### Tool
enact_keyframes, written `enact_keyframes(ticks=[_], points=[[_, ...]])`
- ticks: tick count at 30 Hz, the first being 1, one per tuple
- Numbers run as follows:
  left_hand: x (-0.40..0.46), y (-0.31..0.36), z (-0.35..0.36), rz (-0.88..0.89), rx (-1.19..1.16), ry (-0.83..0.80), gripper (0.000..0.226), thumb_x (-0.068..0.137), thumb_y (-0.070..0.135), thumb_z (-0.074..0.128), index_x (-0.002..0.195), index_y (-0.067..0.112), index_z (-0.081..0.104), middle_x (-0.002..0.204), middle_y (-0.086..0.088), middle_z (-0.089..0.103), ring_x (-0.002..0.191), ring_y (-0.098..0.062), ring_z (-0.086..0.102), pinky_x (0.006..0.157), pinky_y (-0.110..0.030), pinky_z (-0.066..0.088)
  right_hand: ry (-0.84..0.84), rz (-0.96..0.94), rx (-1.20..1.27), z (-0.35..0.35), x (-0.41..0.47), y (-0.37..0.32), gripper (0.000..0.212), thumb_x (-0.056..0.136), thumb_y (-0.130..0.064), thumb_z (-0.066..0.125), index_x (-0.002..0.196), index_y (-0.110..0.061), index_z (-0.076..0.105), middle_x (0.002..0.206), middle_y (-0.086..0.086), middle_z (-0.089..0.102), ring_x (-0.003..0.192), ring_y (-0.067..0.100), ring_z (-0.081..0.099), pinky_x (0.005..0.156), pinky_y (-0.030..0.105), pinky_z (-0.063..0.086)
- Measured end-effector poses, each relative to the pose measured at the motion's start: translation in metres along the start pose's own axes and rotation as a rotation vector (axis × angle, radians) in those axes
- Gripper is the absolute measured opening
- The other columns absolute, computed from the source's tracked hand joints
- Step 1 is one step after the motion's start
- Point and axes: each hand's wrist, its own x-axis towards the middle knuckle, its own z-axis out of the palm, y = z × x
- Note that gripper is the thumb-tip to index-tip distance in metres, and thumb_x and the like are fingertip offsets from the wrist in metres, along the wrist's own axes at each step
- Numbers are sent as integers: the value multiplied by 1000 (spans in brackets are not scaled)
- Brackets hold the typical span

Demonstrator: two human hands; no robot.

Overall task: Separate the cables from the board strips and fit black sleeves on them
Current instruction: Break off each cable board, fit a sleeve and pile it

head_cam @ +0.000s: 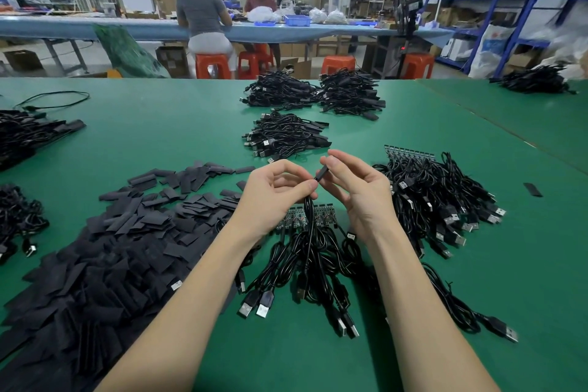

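the left hand (280,189) pinches a cable (308,232) just below its end while the right hand (356,188) pinches a black sleeve (321,174) in line with it, raised above the surface (191,124), apparently for sliding on.

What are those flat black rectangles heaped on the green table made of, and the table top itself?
The flat black rectangular sleeves look like thin matte plastic or rubbery tubing pressed flat; they lie limp with a dull sheen. The green table top looks like a smooth matte mat, perhaps rubber or vinyl.
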Motion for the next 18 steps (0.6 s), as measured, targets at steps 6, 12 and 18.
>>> enact_keyframes(ticks=[6,12,18], points=[[0,-2,0,4,-16,17,10,84,3,78,88,8,70,78,-10,76,77,-19,74,79,-23,56,-9,-13,-12,3,-2,3,18,86,-1,76,99,-13,77,88,15,75,76,19,72,73,25,59],[0,-3,3,-3,-41,44,10,84,2,77,88,5,70,79,-14,76,76,-19,74,78,-24,56,25,4,53,6,-3,8,17,73,-14,81,90,-17,81,88,11,77,76,17,73,69,23,58],[-1,1,4,-2,-46,46,9,85,2,77,88,7,70,78,-12,76,77,-16,73,77,-20,55,68,43,90,6,-1,12,14,86,-6,76,100,-9,78,93,15,77,79,19,73,71,26,60]])
